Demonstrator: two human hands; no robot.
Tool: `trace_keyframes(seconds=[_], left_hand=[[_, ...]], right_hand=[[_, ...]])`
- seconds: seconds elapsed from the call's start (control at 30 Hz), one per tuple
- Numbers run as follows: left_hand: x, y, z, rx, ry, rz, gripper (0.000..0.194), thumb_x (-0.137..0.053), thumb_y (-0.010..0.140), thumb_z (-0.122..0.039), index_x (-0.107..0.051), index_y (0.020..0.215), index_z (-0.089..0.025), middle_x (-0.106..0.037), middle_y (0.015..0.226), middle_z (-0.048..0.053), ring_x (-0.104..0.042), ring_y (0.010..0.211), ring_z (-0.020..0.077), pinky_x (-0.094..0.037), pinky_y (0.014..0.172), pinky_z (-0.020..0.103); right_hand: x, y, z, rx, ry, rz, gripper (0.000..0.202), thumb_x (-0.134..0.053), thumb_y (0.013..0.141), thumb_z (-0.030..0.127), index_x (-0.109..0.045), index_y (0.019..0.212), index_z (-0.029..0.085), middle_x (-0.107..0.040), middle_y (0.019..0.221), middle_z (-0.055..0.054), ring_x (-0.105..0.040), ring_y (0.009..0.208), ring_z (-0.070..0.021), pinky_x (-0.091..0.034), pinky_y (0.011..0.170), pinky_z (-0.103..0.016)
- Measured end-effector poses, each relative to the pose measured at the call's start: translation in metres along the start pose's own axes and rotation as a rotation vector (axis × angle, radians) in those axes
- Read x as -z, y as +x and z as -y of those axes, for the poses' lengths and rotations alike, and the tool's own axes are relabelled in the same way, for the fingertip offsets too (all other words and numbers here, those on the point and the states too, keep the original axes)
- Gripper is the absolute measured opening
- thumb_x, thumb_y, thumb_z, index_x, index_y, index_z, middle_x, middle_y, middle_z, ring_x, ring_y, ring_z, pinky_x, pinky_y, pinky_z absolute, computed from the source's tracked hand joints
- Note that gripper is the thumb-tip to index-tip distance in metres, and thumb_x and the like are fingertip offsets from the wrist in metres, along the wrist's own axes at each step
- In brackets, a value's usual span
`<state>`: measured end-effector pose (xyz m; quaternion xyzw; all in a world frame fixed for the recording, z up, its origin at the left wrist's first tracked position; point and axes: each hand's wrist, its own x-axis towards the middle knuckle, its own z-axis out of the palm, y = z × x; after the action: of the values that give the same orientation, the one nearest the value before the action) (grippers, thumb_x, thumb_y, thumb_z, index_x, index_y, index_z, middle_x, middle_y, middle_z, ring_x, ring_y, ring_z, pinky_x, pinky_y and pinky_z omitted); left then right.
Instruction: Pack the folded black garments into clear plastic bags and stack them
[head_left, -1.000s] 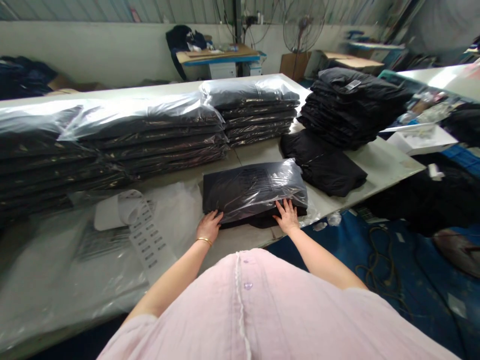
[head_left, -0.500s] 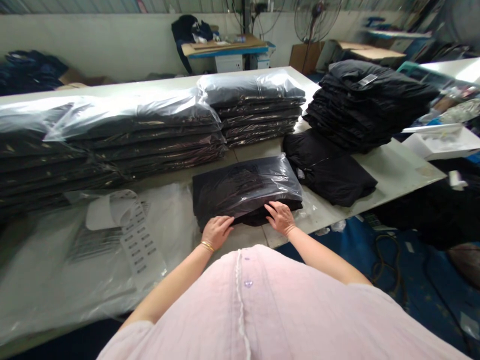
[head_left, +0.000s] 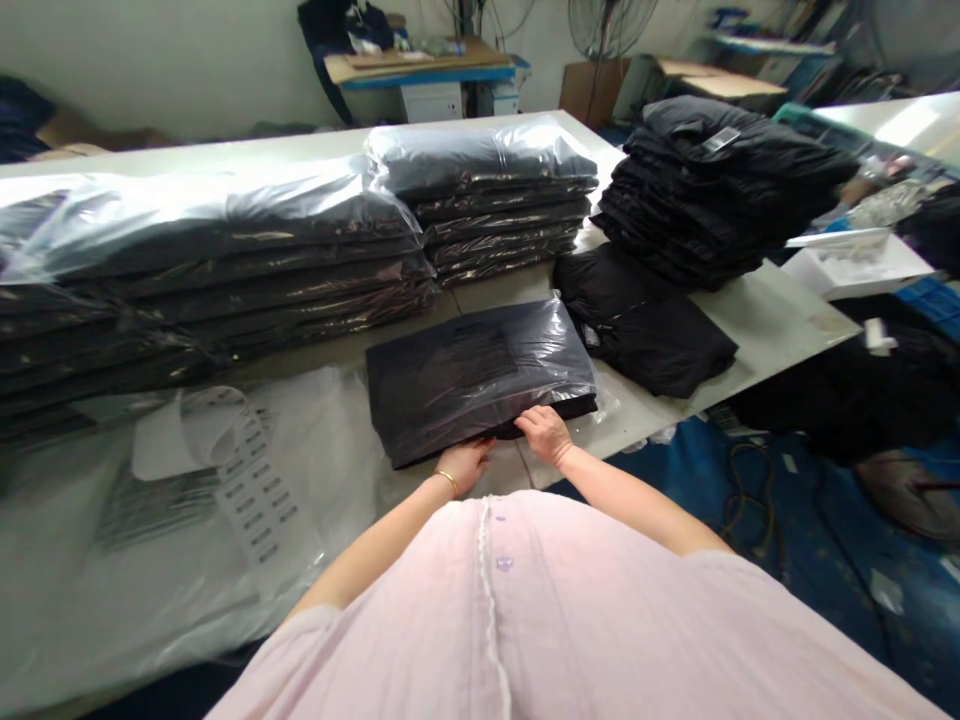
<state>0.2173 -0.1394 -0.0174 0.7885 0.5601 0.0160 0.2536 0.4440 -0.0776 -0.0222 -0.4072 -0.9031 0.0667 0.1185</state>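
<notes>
A folded black garment in a clear plastic bag lies flat on the table in front of me. My left hand is at the bag's near edge, its fingertips partly hidden beneath the edge. My right hand pinches the bag's near edge a little to the right. Black fabric shows at the bag's lower right side. To the right, an unbagged folded black garment with a small white tag rests close by. Flat clear plastic bags are spread to the left, with a curled strip of printed labels on them.
Bagged black garments are piled along the back in a left stack and a middle stack. A tall pile of unbagged black garments stands behind right. A white box is at the far right. The table edge slopes up rightward above a blue floor.
My left hand has slid right along the near edge of the bag, closer to my right hand. The edge lies straighter and the gap there is narrower. The view has shifted slightly.
</notes>
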Motion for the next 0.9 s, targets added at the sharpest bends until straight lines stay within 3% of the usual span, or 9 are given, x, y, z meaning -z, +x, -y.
trace_keyframes(seconds=[0.1, 0.2, 0.27, 0.33, 0.4, 0.53, 0.73, 0.9], left_hand=[[0.009, -0.004, -0.002, -0.094, -0.007, 0.032, 0.052, -0.059, 0.082, -0.025, -0.056, 0.134, -0.029, -0.055, 0.140, 0.006, -0.055, 0.123, 0.0256, -0.044, 0.098, 0.035], [0.021, -0.014, -0.005, -0.332, -0.018, 0.072, 0.037, -0.051, 0.088, -0.025, -0.066, 0.121, -0.031, -0.064, 0.129, 0.004, -0.061, 0.112, 0.0218, -0.045, 0.094, 0.033], [0.030, -0.018, -0.005, -0.404, 0.008, -0.033, 0.038, -0.049, 0.089, -0.024, -0.064, 0.124, -0.030, -0.063, 0.129, 0.006, -0.057, 0.115, 0.0235, -0.041, 0.099, 0.037], [0.039, -0.017, -0.002, -0.306, 0.048, -0.230, 0.047, -0.055, 0.086, -0.022, -0.058, 0.132, -0.027, -0.055, 0.138, 0.010, -0.048, 0.124, 0.0290, -0.036, 0.104, 0.044], [0.044, -0.010, 0.004, -0.152, 0.071, -0.345, 0.053, -0.060, 0.081, -0.019, -0.056, 0.134, -0.023, -0.055, 0.137, 0.012, -0.045, 0.125, 0.0323, -0.035, 0.103, 0.046], [0.048, 0.004, 0.017, -0.112, 0.070, -0.283, 0.031, -0.052, 0.088, -0.023, -0.071, 0.113, -0.025, -0.069, 0.109, 0.009, -0.056, 0.104, 0.0268, -0.042, 0.090, 0.039], [0.038, -0.006, 0.021, -0.156, -0.040, -0.378, 0.031, -0.046, 0.093, -0.027, -0.076, 0.103, -0.028, -0.072, 0.097, 0.006, -0.057, 0.092, 0.0210, -0.044, 0.080, 0.032], [0.022, -0.011, 0.029, -0.213, 0.017, -0.280, 0.032, -0.045, 0.094, -0.027, -0.077, 0.095, -0.029, -0.071, 0.092, 0.004, -0.057, 0.087, 0.0175, -0.042, 0.071, 0.027]], right_hand=[[-0.005, -0.004, 0.011, -0.089, -0.056, 0.065, 0.032, -0.042, 0.095, 0.019, -0.069, 0.110, 0.020, -0.066, 0.105, -0.011, -0.051, 0.100, -0.0242, -0.036, 0.085, -0.036], [-0.006, -0.004, 0.023, -0.176, -0.079, 0.081, 0.034, -0.041, 0.095, 0.021, -0.067, 0.117, 0.019, -0.065, 0.110, -0.012, -0.051, 0.103, -0.0249, -0.037, 0.085, -0.036], [-0.004, -0.005, 0.028, -0.207, -0.063, 0.081, 0.034, -0.044, 0.095, 0.026, -0.064, 0.121, 0.019, -0.064, 0.114, -0.012, -0.050, 0.107, -0.0258, -0.038, 0.087, -0.037], [-0.001, -0.008, 0.030, -0.216, -0.029, 0.089, 0.038, -0.050, 0.092, 0.033, -0.061, 0.126, 0.019, -0.062, 0.121, -0.012, -0.048, 0.112, -0.0273, -0.039, 0.090, -0.038], [0.001, -0.012, 0.031, -0.210, 0.002, 0.112, 0.044, -0.055, 0.090, 0.036, -0.059, 0.130, 0.018, -0.060, 0.127, -0.012, -0.046, 0.117, -0.0283, -0.040, 0.094, -0.040], [-0.001, -0.014, 0.032, -0.222, 0.008, 0.139, 0.046, -0.055, 0.088, 0.027, -0.056, 0.134, 0.016, -0.057, 0.133, -0.011, -0.045, 0.122, -0.0276, -0.040, 0.100, -0.039], [-0.002, -0.008, 0.035, -0.251, -0.009, 0.181, 0.044, -0.054, 0.087, 0.020, -0.057, 0.132, 0.018, -0.058, 0.132, -0.010, -0.045, 0.123, -0.0254, -0.039, 0.104, -0.036], [-0.006, -0.006, 0.032, -0.258, 0.004, 0.217, 0.041, -0.051, 0.090, 0.021, -0.058, 0.131, 0.020, -0.056, 0.135, -0.009, -0.044, 0.127, -0.0250, -0.039, 0.105, -0.036]])
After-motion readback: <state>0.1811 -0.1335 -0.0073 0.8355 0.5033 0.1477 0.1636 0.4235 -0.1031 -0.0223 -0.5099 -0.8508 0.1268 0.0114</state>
